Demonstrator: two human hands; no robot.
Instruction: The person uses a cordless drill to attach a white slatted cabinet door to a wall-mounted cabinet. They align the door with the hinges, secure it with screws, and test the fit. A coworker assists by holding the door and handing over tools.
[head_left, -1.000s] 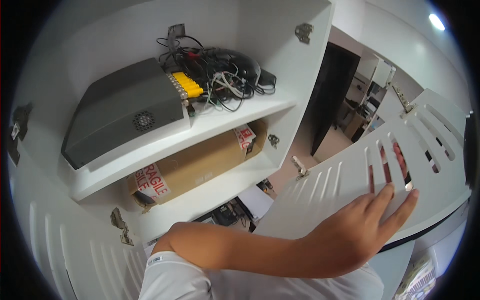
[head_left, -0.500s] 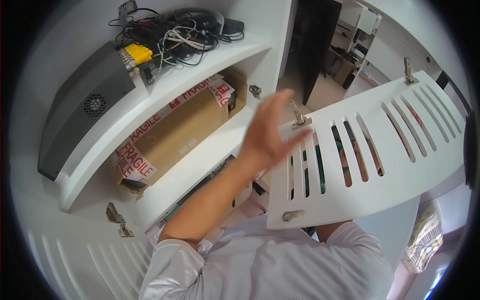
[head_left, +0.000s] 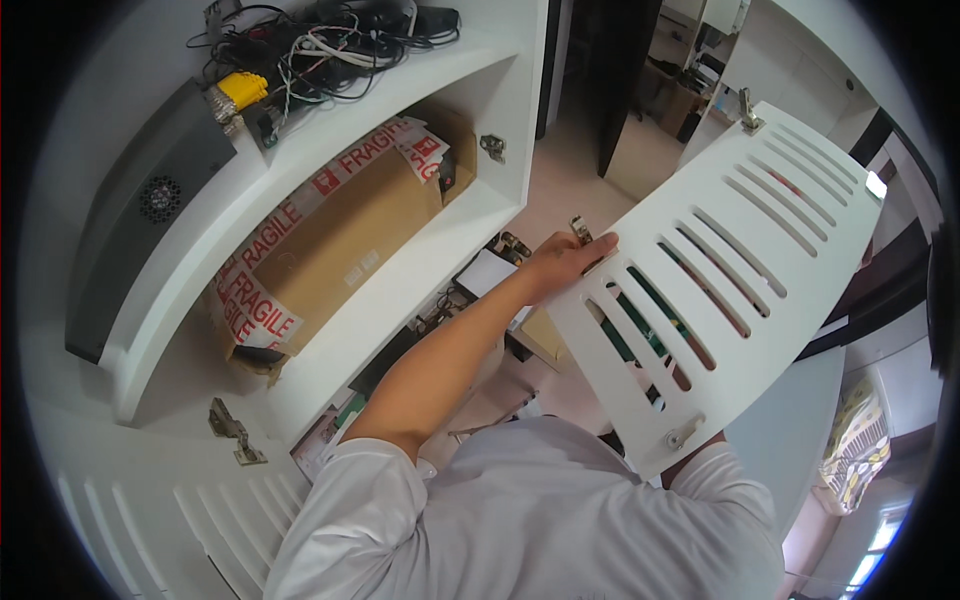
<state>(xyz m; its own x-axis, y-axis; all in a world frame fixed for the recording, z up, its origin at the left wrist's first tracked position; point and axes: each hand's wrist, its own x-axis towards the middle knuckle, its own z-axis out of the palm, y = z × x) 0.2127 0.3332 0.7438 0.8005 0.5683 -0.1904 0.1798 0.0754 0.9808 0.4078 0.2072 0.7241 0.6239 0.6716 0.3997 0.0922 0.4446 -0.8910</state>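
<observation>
A white slatted cabinet door (head_left: 640,320), detached from the cabinet, is held at a tilt on the right. My left hand (head_left: 562,268) grips its left edge beside a metal hinge (head_left: 580,230), thumb on the upper face. A second hinge (head_left: 749,110) sticks up at the door's far corner. A small metal lock (head_left: 684,432) sits near its closest corner. My right arm (head_left: 700,452) passes under the door, whose panel hides the right hand's fingers. To the left, the open white cabinet (head_left: 340,370) has a bare hinge plate (head_left: 493,148) on its inner wall.
A taped cardboard box (head_left: 330,245) fills the cabinet compartment. Above it are tangled cables (head_left: 340,50) and a dark grey device (head_left: 150,210) with a yellow connector (head_left: 242,90). Another slatted door (head_left: 150,500) hangs at lower left, with its hinge (head_left: 235,432). A patterned bag (head_left: 855,450) is at right.
My left hand has come down from open in the air onto the door's edge, closing around it. The door has turned, its far end swinging away and its near corner shifting right.
</observation>
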